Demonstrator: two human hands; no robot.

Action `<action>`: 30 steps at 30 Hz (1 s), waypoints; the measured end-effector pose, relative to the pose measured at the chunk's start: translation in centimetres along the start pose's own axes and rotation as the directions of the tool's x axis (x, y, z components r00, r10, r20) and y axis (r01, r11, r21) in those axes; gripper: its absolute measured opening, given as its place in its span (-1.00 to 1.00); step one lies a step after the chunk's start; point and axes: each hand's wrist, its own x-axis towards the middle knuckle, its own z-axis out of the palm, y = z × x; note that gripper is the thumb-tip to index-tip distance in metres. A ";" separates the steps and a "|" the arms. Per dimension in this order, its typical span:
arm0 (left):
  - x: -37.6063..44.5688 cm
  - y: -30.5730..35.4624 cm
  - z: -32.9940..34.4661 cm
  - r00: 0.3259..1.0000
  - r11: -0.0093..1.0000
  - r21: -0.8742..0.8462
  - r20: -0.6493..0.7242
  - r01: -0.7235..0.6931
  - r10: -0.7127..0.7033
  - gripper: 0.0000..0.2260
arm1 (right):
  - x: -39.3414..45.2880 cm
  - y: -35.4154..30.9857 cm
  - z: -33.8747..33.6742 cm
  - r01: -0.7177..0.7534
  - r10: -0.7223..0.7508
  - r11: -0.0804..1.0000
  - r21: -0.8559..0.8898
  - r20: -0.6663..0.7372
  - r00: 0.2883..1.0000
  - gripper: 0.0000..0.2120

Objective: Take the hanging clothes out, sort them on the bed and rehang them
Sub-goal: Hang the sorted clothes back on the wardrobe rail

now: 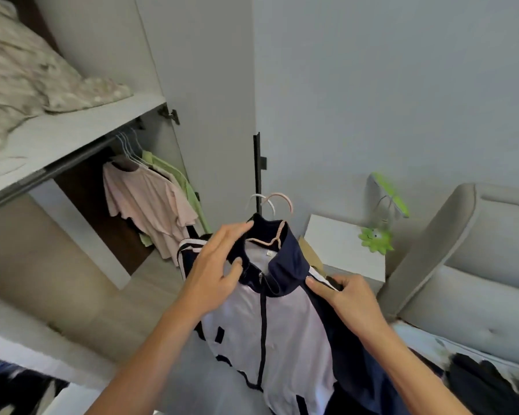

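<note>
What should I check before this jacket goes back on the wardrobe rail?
1. Left hand grips the jacket collar: ok.
2. Right hand pinches the shoulder: ok.
3. Pink hanger seated inside the collar: ok. A second, white hook shows behind it; what it carries, cannot tell.
4. Zip closed up the front: ok.
5. Free space on the rail left of the pink shirt: ok.
6. Wardrobe door open, path clear: ok.

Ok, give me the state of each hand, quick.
Left hand: pinching the navy collar of the white-and-navy jacket.
Right hand: gripping the jacket's shoulder.
</note>
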 end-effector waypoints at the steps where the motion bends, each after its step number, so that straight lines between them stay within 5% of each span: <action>1: 0.3 -0.3 0.6 1.000 0.999 0.050 -0.013 -0.004 0.005 -0.49 | 1.1 -0.1 -0.2 0.025 -0.025 1.000 -0.006 0.023 0.999 -0.40; 7: 1.0 -1.8 3.1 0.960 0.944 0.222 -0.198 0.243 -0.200 -0.66 | 5.7 -1.3 -0.3 0.199 -0.197 0.980 0.007 0.172 0.965 -0.41; 13: 0.9 -1.8 3.3 0.785 0.722 0.345 -0.431 0.599 -0.445 -0.48 | 8.9 -3.0 2.7 0.330 -0.294 0.939 -0.094 0.275 0.915 -0.46; 22: 4.2 -5.9 1.3 0.572 0.642 -0.028 -0.426 0.766 -0.701 -0.16 | 13.8 -7.2 9.5 0.356 -0.314 0.934 -0.025 0.418 0.853 -0.49; 30: 8.3 -15.2 -2.1 0.416 0.574 -0.194 -0.513 0.796 -0.750 -0.54 | 18.8 -12.2 18.1 0.267 -0.264 0.960 0.080 0.573 0.776 -0.62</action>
